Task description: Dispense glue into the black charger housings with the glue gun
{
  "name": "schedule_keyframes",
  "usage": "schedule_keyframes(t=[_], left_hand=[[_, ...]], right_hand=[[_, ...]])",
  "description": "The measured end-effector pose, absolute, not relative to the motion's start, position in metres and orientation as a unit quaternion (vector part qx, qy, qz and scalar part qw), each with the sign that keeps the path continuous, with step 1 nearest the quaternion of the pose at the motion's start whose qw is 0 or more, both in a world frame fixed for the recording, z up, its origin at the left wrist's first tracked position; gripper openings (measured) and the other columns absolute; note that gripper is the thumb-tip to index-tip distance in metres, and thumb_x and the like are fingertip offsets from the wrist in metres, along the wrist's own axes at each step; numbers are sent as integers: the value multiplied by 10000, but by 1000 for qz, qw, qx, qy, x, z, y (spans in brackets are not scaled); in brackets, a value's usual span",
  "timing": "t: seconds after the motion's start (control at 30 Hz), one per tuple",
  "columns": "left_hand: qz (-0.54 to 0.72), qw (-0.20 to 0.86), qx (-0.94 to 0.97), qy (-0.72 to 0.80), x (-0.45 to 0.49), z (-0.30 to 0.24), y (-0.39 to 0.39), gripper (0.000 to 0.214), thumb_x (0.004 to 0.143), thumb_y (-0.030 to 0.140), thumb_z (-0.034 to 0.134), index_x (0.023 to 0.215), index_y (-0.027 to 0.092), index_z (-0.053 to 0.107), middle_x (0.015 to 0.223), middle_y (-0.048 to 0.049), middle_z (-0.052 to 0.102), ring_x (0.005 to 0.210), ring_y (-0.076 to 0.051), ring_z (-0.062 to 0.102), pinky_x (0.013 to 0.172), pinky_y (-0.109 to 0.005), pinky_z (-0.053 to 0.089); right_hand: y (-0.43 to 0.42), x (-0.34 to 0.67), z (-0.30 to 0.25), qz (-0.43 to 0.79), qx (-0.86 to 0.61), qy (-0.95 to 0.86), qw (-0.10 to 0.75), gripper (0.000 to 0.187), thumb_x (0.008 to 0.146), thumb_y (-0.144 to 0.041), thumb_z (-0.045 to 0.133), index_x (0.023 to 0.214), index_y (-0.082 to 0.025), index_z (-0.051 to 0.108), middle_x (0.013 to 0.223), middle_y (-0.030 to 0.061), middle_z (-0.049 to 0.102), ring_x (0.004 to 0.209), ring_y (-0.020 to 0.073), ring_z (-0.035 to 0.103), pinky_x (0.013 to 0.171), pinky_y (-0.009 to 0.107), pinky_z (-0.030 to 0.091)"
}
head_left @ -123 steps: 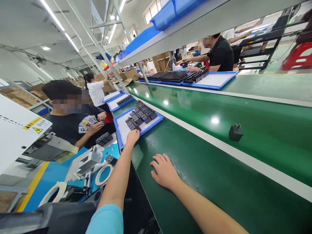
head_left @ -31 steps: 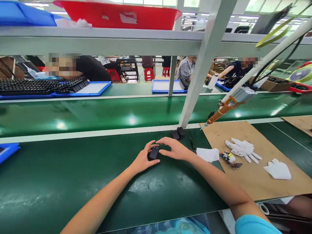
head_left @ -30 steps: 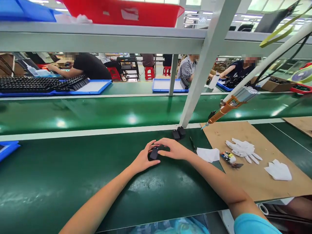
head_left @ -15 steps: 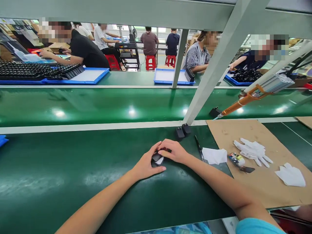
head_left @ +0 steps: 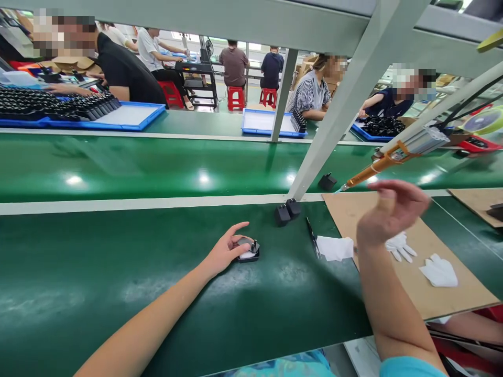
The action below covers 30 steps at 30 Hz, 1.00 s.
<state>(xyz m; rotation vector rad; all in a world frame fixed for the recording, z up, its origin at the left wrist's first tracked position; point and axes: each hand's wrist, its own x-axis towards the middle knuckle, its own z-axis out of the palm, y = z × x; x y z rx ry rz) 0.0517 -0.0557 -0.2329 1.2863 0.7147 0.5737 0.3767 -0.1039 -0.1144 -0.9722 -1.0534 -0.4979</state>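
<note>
My left hand (head_left: 225, 254) is closed on a small black plug adapter (head_left: 254, 256) at the middle of the green bench, thumb on its top. Metal prongs stick up from the adapter, and a pale patch shows on its near side. My right hand (head_left: 393, 212), blurred, is raised over the cardboard sheet, its fingers loosely bent and apart with nothing visible in them. Just above and left of it, an orange-tipped dispensing syringe (head_left: 367, 174) slants down from its holder. Two more black plug adapters (head_left: 282, 214) stand together by the bench's back edge.
A black pen (head_left: 313, 238) and a white cloth (head_left: 335, 248) lie right of centre. On the cardboard sheet (head_left: 424, 301) are white gloves (head_left: 439, 270). A slanting grey post (head_left: 334, 118) rises behind the bench. Beyond the green belt (head_left: 165, 167), several people work beside blue trays (head_left: 245, 131).
My right hand has left the adapter and swung up and right toward the syringe. My left hand keeps the adapter, whose prongs now show. The whole view has shifted slightly.
</note>
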Motion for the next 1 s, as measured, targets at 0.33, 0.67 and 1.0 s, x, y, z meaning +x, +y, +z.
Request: schedule_keyframes(t=[0.33, 0.67, 1.0], left_hand=[[221, 468, 769, 375, 41, -228, -50, 393, 875, 519, 491, 1086, 244, 676, 1158, -60, 643, 946, -213, 640, 813, -330, 523], [189, 270, 881, 340, 37, -231, -55, 426, 810, 492, 593, 1139, 223, 619, 1034, -64, 680, 912, -238, 639, 800, -339, 517], [297, 274, 806, 432, 40, -225, -59, 430, 822, 435, 600, 1197, 226, 570, 1008, -45, 662, 668, -142, 574, 622, -264, 469]], right_hand=[[-91, 482, -150, 38, -576, -330, 747, 503, 844, -585, 267, 1207, -250, 363, 1250, 121, 462, 1104, 192, 555, 849, 409, 476], [-86, 400, -160, 213, -512, -428, 714, 513, 826, -532, 474, 1277, -322, 345, 1325, 62, 461, 716, 69, 593, 823, 314, 526], [-86, 237, -124, 380, -282, -440, 763, 344, 807, -471, 557, 1060, -277, 427, 977, -15, 559, 453, 25, 455, 554, 255, 478]])
